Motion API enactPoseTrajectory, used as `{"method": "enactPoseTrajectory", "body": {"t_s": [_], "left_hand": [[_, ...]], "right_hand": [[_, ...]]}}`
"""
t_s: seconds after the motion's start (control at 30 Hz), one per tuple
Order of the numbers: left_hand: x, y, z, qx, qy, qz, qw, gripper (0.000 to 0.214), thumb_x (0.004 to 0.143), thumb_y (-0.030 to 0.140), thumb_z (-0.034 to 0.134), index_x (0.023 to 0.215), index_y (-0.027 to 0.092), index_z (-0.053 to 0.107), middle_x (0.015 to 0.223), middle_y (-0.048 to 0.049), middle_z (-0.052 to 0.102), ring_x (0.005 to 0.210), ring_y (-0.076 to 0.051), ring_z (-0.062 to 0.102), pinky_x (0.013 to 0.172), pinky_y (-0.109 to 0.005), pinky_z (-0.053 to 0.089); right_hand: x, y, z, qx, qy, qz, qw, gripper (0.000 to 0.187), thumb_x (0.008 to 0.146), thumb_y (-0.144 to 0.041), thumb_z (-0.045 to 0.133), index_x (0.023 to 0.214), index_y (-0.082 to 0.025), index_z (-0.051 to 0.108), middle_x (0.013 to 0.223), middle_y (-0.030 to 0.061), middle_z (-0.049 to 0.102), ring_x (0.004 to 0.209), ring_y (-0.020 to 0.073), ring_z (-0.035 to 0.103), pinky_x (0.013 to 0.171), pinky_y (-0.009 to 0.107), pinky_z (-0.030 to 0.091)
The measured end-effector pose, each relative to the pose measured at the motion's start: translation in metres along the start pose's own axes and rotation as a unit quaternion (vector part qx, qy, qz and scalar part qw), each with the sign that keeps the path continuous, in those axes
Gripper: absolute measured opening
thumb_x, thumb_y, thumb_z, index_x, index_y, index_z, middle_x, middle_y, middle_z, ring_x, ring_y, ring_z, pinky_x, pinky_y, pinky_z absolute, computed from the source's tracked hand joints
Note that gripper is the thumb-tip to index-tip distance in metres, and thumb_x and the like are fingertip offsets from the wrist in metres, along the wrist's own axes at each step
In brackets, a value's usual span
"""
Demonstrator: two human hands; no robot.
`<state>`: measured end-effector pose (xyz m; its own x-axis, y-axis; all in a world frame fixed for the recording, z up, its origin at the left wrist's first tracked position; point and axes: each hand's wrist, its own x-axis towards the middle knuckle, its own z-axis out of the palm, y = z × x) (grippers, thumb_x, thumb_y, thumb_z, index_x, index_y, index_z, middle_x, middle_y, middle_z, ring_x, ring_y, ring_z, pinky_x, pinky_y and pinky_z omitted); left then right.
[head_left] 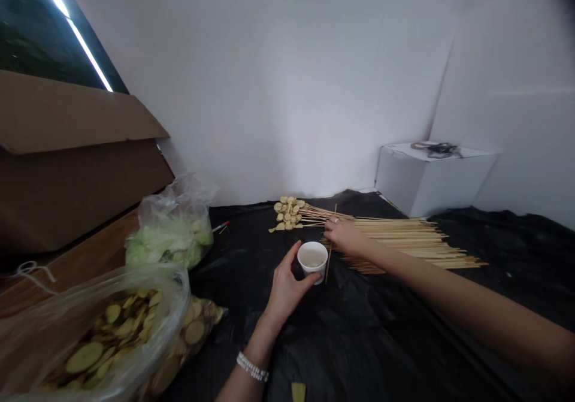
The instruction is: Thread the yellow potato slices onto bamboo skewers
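My left hand (287, 285) is closed around a small white paper cup (312, 248), thumb at the near side and fingers at the left; a little liquid shows in it. Just right of the cup, my right hand (340, 234) pinches a single bamboo skewer (328, 264) that stands out above and below the fingers. Under and beyond that hand lies a wide spread of bare bamboo skewers (404, 240). To its left, several skewers carry potato slices (288, 212) at their tips. My right fingertips are partly hidden.
At the left stand an open plastic bag of potato slices (112, 342) and a bag of pale green leaves (171, 240). A red pen (221, 226) lies on the black sheet (359, 342). A white box (417, 180) stands at right, a cardboard box (81, 180) at left.
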<state>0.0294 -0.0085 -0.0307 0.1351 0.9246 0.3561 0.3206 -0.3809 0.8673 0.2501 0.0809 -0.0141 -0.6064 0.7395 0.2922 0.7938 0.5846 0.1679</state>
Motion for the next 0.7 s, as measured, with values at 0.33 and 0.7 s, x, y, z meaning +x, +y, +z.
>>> {"method": "enactPoseTrajectory", "body": {"t_s": [0.33,0.7], "left_hand": [[0.001,0.0,-0.001,-0.005,0.057,0.03,0.998,0.077,0.062,0.024,0.075,0.133,0.023,0.048,0.122,-0.0092,0.061,0.112,-0.026,0.057,0.093,-0.038,0.047],[0.001,0.004,-0.001,0.057,0.096,0.092,0.989,0.093,0.062,0.011,0.065,0.145,0.025,0.025,0.121,-0.0068,0.056,0.11,-0.023,0.055,0.098,-0.036,0.04]], "right_hand": [[-0.027,0.005,-0.006,-0.025,0.008,-0.058,0.998,0.02,0.085,-0.008,0.048,0.093,-0.013,0.066,0.097,0.0119,0.063,0.097,0.0221,0.054,0.084,0.033,0.04],[-0.028,-0.055,-0.069,0.136,0.335,0.117,0.925,0.031,0.095,-0.022,0.031,0.095,-0.017,0.061,0.087,0.0081,0.063,0.085,0.0189,0.055,0.078,0.03,0.039]]}}
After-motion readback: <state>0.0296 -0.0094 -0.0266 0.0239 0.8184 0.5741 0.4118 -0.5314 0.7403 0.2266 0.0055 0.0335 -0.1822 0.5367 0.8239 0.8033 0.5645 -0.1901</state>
